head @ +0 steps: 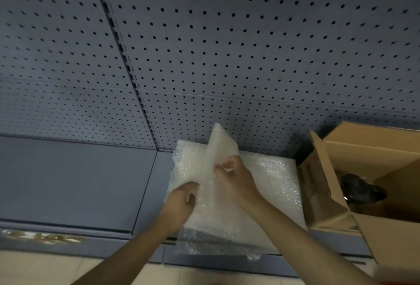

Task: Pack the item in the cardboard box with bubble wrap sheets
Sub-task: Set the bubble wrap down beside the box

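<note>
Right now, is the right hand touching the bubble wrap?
Touching. The head view shows the right hand pinching the lifted bubble wrap sheet between thumb and fingers.

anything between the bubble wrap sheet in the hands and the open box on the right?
Nothing visible. Both hands, left hand and right hand, pinch the top bubble wrap sheet lifted off the stack. The cardboard box beside it is open, its near flap upright at the edge. The dark item sits inside.
</note>
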Motion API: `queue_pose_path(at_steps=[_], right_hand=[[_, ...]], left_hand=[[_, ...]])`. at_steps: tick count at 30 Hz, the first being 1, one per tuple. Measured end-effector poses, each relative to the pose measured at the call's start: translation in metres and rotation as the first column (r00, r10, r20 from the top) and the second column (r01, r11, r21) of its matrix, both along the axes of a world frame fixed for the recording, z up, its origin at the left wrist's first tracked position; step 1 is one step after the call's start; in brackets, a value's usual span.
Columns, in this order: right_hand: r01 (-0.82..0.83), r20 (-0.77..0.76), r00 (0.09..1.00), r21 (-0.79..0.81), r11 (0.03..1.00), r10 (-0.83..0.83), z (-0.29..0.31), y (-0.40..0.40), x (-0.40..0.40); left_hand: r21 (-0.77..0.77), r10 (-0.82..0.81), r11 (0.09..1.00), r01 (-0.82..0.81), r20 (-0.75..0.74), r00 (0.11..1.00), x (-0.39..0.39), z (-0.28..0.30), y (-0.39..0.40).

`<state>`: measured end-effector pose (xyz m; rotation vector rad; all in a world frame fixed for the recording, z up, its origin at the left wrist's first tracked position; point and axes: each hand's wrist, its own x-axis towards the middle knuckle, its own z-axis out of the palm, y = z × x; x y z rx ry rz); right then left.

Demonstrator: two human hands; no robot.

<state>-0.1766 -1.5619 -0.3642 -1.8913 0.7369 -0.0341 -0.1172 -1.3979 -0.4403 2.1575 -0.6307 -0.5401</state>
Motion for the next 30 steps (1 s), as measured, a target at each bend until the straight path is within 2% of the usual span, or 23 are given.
queue_pose_path(at_steps=[3, 6, 7, 9, 11, 12, 13, 15, 16, 18, 19, 21, 22, 23, 25, 30], right_hand=[[-0.19, -0.149, 0.975, -0.172, 0.967, 0.165, -0.026, 0.021, 0.02], [-0.378, -0.303, 0.913, -0.376, 0.846, 0.273, -0.05, 0.034, 0.029], [-0.411, -0.319, 0.902, -0.437, 0.8, 0.29, -0.057, 0.035, 0.03], [-0.465, -0.344, 0.881, -0.502, 0.729, 0.325, -0.071, 0.035, 0.029], [-0.517, -0.359, 0.853, -0.493, 0.7, 0.378, -0.082, 0.03, 0.026], [-0.539, -0.349, 0.841, -0.479, 0.693, 0.413, -0.085, 0.026, 0.025], [-0.534, -0.312, 0.845, -0.468, 0.704, 0.434, -0.087, 0.023, 0.023], [-0.404, -0.159, 0.914, -0.452, 0.796, 0.374, -0.087, 0.016, 0.018], [-0.277, -0.071, 0.958, -0.468, 0.839, 0.276, -0.087, 0.012, 0.015], [-0.005, 0.029, 0.999, -0.521, 0.854, 0.024, -0.09, 0.004, 0.006], [0.098, 0.039, 0.995, -0.482, 0.87, -0.091, -0.092, 0.001, 0.001], [0.203, -0.021, 0.977, -0.205, 0.958, -0.212, -0.093, -0.002, -0.005], [0.208, -0.075, 0.975, -0.05, 0.977, -0.211, -0.093, -0.002, -0.006], [0.18, -0.124, 0.977, 0.035, 0.983, -0.174, -0.091, -0.001, -0.006], [0.099, -0.176, 0.98, 0.058, 0.993, -0.088, -0.086, 0.0, -0.005], [0.061, -0.161, 0.985, 0.037, 0.997, -0.055, -0.065, -0.007, -0.005]], left_hand=[[-0.035, 0.196, 0.98, -0.195, 0.038, 0.98, 0.022, 0.003, 0.033], [-0.061, 0.286, 0.958, -0.28, 0.111, 0.952, 0.031, 0.004, 0.05], [-0.054, 0.256, 0.967, -0.251, 0.143, 0.956, 0.033, 0.004, 0.051], [-0.023, 0.086, 0.996, -0.083, 0.242, 0.966, 0.036, -0.002, 0.047], [0.163, -0.167, 0.98, 0.114, 0.367, 0.915, 0.034, -0.012, 0.035], [0.289, -0.28, 0.941, 0.178, 0.365, 0.888, 0.031, -0.016, 0.027], [0.397, -0.36, 0.891, 0.219, 0.327, 0.874, 0.028, -0.02, 0.019], [0.5, -0.401, 0.834, 0.231, 0.264, 0.877, 0.025, -0.028, 0.011], [0.506, -0.385, 0.834, 0.219, 0.249, 0.889, 0.025, -0.03, 0.009], [0.481, -0.348, 0.853, 0.204, 0.231, 0.909, 0.025, -0.032, 0.009], [0.469, -0.338, 0.859, 0.205, 0.22, 0.915, 0.026, -0.031, 0.009], [0.462, -0.337, 0.862, 0.21, 0.21, 0.918, 0.025, -0.03, 0.011], [0.473, -0.344, 0.855, 0.212, 0.213, 0.915, 0.024, -0.029, 0.011], [0.493, -0.357, 0.843, 0.216, 0.213, 0.909, 0.024, -0.026, 0.011], [0.541, -0.395, 0.811, 0.225, 0.222, 0.891, 0.021, -0.019, 0.01], [0.605, -0.475, 0.762, 0.23, 0.281, 0.834, 0.017, 0.005, 0.005]])
